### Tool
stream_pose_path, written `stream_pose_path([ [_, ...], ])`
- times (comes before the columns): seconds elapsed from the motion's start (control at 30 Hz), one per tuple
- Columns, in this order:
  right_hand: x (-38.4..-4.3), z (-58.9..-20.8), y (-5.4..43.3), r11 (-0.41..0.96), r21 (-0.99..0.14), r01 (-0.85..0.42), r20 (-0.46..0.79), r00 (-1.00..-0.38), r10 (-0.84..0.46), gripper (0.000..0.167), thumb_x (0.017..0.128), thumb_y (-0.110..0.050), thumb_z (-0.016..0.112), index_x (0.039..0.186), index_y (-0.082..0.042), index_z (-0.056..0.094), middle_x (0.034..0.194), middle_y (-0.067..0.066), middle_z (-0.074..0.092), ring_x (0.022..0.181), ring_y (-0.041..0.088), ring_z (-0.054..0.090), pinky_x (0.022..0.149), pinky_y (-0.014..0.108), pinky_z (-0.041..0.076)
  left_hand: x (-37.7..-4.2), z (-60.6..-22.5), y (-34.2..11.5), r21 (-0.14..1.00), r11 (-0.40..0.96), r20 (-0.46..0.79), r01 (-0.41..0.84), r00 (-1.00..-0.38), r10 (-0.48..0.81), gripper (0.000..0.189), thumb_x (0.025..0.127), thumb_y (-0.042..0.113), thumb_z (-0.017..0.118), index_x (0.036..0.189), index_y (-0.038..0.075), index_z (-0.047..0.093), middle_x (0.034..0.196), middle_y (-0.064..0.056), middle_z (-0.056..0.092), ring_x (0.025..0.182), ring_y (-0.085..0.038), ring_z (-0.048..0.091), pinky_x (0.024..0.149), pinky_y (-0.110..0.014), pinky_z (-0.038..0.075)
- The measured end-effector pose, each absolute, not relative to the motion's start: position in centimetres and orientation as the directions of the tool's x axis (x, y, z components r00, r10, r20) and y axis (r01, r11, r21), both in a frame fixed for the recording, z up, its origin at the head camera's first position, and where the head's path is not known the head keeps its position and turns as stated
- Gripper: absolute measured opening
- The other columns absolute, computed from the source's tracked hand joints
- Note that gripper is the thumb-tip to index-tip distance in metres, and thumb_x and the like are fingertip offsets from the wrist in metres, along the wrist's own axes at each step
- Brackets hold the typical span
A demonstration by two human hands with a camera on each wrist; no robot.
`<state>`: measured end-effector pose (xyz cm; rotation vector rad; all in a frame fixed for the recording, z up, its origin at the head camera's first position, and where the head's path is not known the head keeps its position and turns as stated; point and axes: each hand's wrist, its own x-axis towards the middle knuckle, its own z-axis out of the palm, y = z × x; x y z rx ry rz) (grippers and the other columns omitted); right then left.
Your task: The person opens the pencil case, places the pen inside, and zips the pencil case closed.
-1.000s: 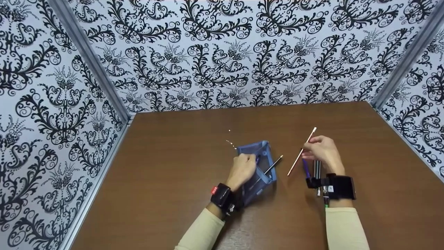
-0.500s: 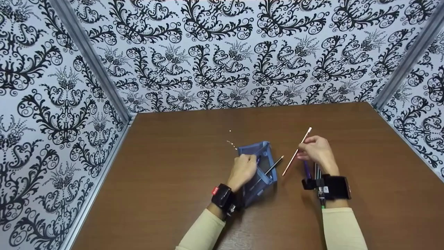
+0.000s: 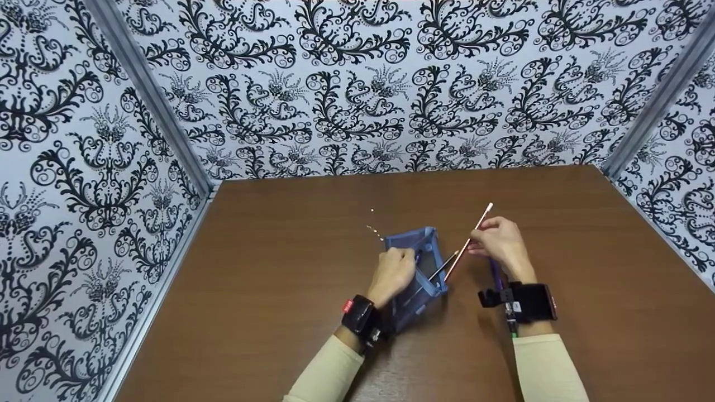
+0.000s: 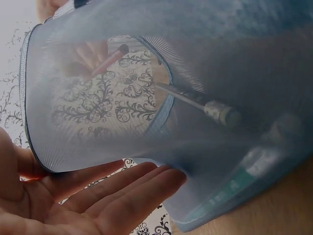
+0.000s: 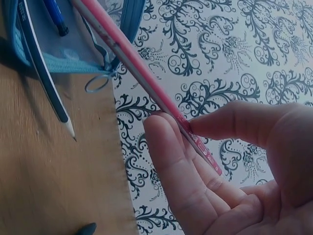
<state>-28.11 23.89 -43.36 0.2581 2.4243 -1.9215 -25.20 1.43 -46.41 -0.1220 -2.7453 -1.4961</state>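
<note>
My left hand (image 3: 394, 273) grips the edge of a blue mesh pencil case (image 3: 438, 257), which lies tilted with its mouth facing right. In the left wrist view, several fingers (image 4: 137, 196) stretch along the outside of the mesh. A dark striped pencil (image 5: 44, 73) sticks out of the mouth, sharpened tip outward. Inside is a blue pen (image 5: 56, 19). My right hand (image 3: 503, 243) pinches a red-and-silver pencil (image 5: 142, 78) between thumb and fingertips. Its lower end overlaps the case's rim in the head view, and its white end points up and away.
A purple pen (image 3: 496, 272) lies on the brown table (image 3: 279, 245) beneath my right wrist, partly hidden. A short white beaded strand (image 3: 374, 230) shows at the case's far corner. Patterned walls (image 3: 357, 95) close off the back and sides.
My right hand has moved left with the red-and-silver pencil, bringing its lower end from beside the pencil case to its mouth. My left hand and the case have stayed in place.
</note>
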Motion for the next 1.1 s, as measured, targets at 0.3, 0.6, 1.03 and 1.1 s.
stream_pose_path([
  [0.3,-28.0,-43.2,23.0,0.195,-0.967,0.162,-0.147,-0.985,0.092,0.037,0.089,0.002,0.057,0.12,0.01,0.039,0.084,0.006,0.066,0.063,0.014,0.069,0.072,0.034,0.059,-25.3,-46.4,1.5,0.837,0.542,0.053,0.077,-0.997,0.061,0.041,0.098,0.027,0.042,0.057,0.02,0.042,0.06,0.002,0.045,0.06,-0.014,0.049,0.055,-0.03,0.041],
  [0.6,-28.0,-43.1,22.1,0.194,-0.968,0.159,-0.148,-0.986,0.071,0.036,0.088,0.003,0.058,0.118,0.012,0.04,0.09,0.012,0.063,0.064,0.015,0.07,0.072,0.036,0.059,-25.2,-46.5,1.3,0.833,0.547,0.059,0.08,-0.997,0.057,0.041,0.097,0.027,0.042,0.056,0.02,0.041,0.067,-0.003,0.055,0.063,-0.016,0.052,0.056,-0.032,0.042],
  [1.03,-28.3,-43.9,21.0,0.219,-0.962,0.162,-0.161,-0.987,0.024,0.036,0.088,0.004,0.059,0.116,0.01,0.038,0.085,0.014,0.068,0.062,0.016,0.069,0.069,0.035,0.059,-25.2,-46.5,1.3,0.83,0.555,0.033,0.061,-0.998,0.06,0.042,0.098,0.03,0.042,0.058,0.02,0.043,0.066,-0.002,0.053,0.062,-0.015,0.052,0.056,-0.03,0.042],
  [1.1,-28.3,-44.0,20.9,0.225,-0.96,0.167,-0.167,-0.986,0.02,0.037,0.088,0.004,0.059,0.117,0.011,0.037,0.085,0.014,0.069,0.061,0.015,0.069,0.069,0.034,0.059,-25.2,-46.4,1.3,0.83,0.555,0.035,0.064,-0.997,0.063,0.041,0.098,0.03,0.042,0.058,0.02,0.044,0.065,-0.002,0.053,0.061,-0.015,0.051,0.056,-0.03,0.042],
])
